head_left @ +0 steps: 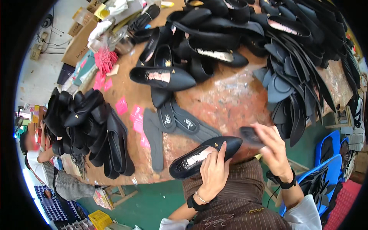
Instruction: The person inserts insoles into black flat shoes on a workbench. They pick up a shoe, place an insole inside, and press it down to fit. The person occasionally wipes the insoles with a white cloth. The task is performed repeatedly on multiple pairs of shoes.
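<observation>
A black pointed flat shoe (232, 145) with a small gold ornament lies tilted at the table's near edge. My left hand (214, 170) grips it, fingers across its opening, where a pale, dark-speckled lining shows. My right hand (273, 147), smeared by motion, is just right of the shoe's toe with a dark flat piece (250, 135) at its fingertips; blur hides what kind it is. Beyond the shoe lie grey insoles (153, 132) with dark heel pads (186, 124), some overlapping.
Black shoes (165, 78) are heaped across the table's far side. More shoes (86, 130) stand in a cluster at left. Dark insoles (283, 86) are stacked at right. Pink slips (137, 115) lie on the brown table (237, 103). Another person (61, 172) works at far left; blue chairs (326, 168) stand right.
</observation>
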Demonstrator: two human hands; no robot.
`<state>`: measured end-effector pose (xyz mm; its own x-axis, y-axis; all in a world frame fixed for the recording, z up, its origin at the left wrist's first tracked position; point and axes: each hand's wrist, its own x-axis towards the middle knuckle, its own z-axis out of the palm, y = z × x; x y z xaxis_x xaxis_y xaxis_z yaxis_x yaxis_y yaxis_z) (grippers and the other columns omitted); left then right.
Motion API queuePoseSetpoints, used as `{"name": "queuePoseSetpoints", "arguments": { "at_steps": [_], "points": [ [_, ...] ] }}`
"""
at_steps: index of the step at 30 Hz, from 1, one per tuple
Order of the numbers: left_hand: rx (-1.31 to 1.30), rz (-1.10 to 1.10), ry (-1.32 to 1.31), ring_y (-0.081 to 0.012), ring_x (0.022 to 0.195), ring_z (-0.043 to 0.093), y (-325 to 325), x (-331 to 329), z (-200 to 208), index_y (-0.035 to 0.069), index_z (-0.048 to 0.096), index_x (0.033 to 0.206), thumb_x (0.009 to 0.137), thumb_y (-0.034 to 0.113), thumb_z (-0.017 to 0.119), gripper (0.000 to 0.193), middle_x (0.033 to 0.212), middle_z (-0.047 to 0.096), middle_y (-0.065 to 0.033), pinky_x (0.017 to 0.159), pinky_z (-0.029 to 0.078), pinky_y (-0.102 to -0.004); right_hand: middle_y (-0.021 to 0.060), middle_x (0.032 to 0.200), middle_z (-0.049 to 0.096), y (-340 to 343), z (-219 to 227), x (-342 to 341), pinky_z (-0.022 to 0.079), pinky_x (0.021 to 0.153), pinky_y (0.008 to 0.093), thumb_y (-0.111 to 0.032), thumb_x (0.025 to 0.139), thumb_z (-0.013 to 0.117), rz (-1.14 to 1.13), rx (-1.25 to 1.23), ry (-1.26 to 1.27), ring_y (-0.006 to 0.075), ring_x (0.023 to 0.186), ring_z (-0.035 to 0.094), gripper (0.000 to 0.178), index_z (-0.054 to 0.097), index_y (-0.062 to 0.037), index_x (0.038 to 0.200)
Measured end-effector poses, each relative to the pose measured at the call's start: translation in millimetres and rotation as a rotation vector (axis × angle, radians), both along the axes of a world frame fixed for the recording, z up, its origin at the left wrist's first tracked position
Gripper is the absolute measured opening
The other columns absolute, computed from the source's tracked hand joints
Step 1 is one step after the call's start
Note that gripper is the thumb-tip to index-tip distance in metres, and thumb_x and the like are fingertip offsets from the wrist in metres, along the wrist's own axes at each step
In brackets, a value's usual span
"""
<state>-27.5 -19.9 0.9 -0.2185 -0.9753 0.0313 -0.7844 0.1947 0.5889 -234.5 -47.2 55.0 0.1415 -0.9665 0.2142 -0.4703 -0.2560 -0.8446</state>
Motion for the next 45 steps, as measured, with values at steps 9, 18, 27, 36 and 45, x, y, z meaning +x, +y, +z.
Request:
{"name": "queuePoseSetpoints", "arguments": {
  "at_steps": [9,18,27,36,45],
  "points": [
    [-0.292,0.066,-0.214,-0.0445,0.134,0.038,45,123,-21,0.005,0.029,0.148,0.07,0.043,0.086,0.104,0.146,0.039,-0.0255,0.112,0.023,-0.0633,0.0075,0.115,0.064,-5,-45,91,0.037,0.106,0.0448,-0.014,0.067,0.068,0.509,-0.229,0.298,0.0239,0.116,0.055,0.031,0.073,-0.0063,0.096],
    [-0.245,0.055,0.404,-0.0386,0.127,0.046,40,134,-69,0.013,-0.003,0.155,0.063,0.022,0.093,0.133,0.146,0.032,-0.0277,0.107,0.039,-0.0502,0.0113,0.11,0.064,-1,-72,160,0.042,0.1,0.0366,-0.011,0.066,0.067,0.512,-0.116,0.145,0.0255,0.11,0.056,0.027,0.074,0.0,0.09],
    [-0.076,0.141,0.502,-0.0382,0.125,0.049,32,135,-66,0.002,0.026,0.147,0.057,0.049,0.093,0.122,0.137,0.047,-0.0236,0.106,0.039,-0.0496,0.0168,0.119,0.059,-11,-75,159,0.044,0.1,0.0412,-0.01,0.069,0.066,0.582,-0.011,0.245,0.0313,0.114,0.055,0.036,0.069,0.0031,0.103],
    [-0.092,-0.011,0.56,-0.0405,0.139,0.034,33,141,-46,0.004,0.043,0.136,0.093,0.031,0.061,0.054,0.151,0.035,-0.0226,0.115,0.027,-0.0488,0.0205,0.125,0.059,-10,-82,158,0.043,0.107,0.0448,-0.009,0.075,0.061,0.945,-0.087,0.282,0.038,0.119,0.057,0.037,0.069,-0.0003,0.11],
    [-0.124,0.119,0.606,-0.0412,0.134,0.039,44,128,-60,0.0,0.04,0.123,0.096,0.016,0.052,0.034,0.146,0.037,-0.0253,0.111,0.032,-0.0473,0.0176,0.112,0.069,22,-58,158,0.031,0.112,0.0571,-0.006,0.076,0.06,0.447,-0.295,0.533,0.0355,0.111,0.064,0.022,0.077,-0.0053,0.09]
  ]
}}
